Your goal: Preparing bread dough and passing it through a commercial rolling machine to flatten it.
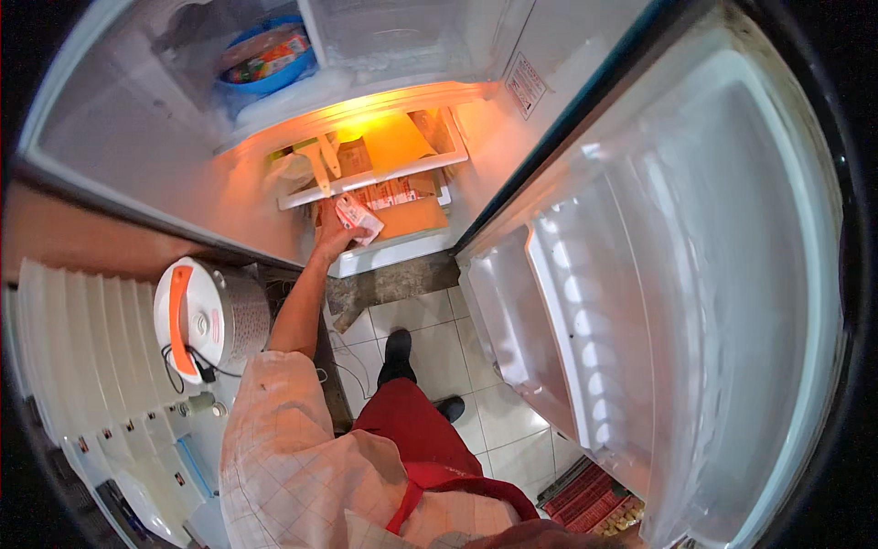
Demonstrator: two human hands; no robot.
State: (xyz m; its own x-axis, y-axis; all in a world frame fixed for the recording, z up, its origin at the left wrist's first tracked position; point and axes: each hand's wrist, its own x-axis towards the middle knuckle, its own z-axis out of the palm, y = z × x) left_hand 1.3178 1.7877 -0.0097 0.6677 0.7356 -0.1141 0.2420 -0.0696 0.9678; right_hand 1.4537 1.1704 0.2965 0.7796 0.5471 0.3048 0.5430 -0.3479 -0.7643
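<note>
My left arm reaches into the open fridge. My left hand is closed around a small white carton with red print, held at the front of the lower shelf space. Above the hand, the edge of the upper shelf crosses, and a pale wooden-looking handled tool sticks out over it. Beside the carton lie red-and-white packs and a flat orange-lit surface. An orange-yellow flat pack rests on the upper shelf. My right hand does not show.
The fridge door stands wide open at right. Above, a blue bowl of packets sits in the frosty freezer. At left are a white rice cooker with an orange handle and a ribbed plastic rack. A red mat lies on the tiles.
</note>
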